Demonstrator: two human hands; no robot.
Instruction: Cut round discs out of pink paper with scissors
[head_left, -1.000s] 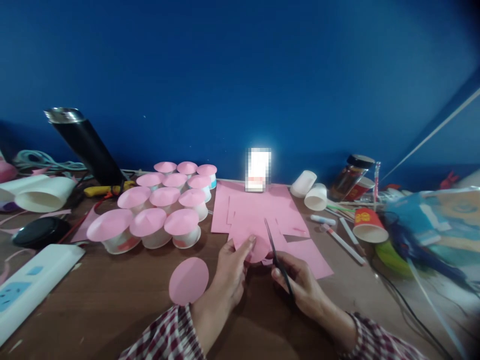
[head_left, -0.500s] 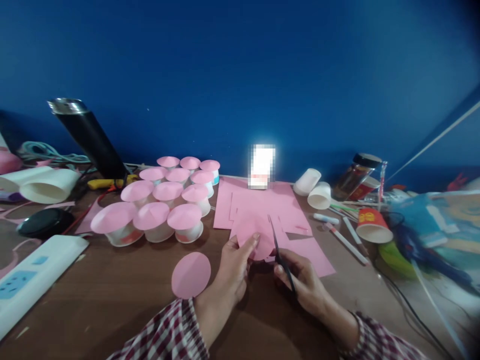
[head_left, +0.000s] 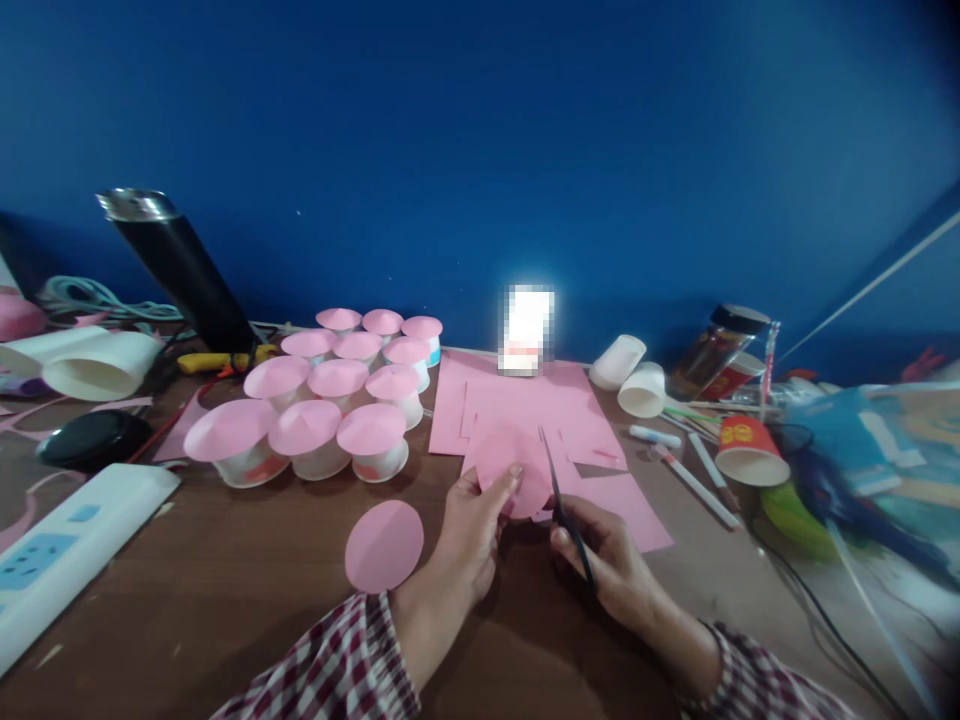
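Item: paper-cap work on the brown wooden worktop (head_left: pixel 225 600), seen from our own head.

Left hand (head_left: pixel 469 535): our fingers (head_left: pixel 504 480) pinch the near edge of a round pink paper disc (head_left: pixel 517 470), held just above the worktop at twelve o'clock from the hand.

Right hand (head_left: pixel 607 560): our fingers are closed round the handles of a pair of black scissors (head_left: pixel 562 500); the blades point to twelve o'clock and meet the disc's right edge. Whether the blades are parted we cannot tell.

Done, by our reckoning: twelve white paper cups capped with pink paper cones (head_left: pixel 330 390), grouped at ten o'clock from the hands; one loose flat pink paper circle (head_left: pixel 384 545) lying just beside our left wrist at nine o'clock.

Left: the disc in hand, still uncut toward its middle as far as we see, and a spread of pink paper sheets (head_left: pixel 525 410) beyond it at twelve o'clock.

Stock: two white paper cups lying on their sides (head_left: pixel 634 375) at one o'clock.
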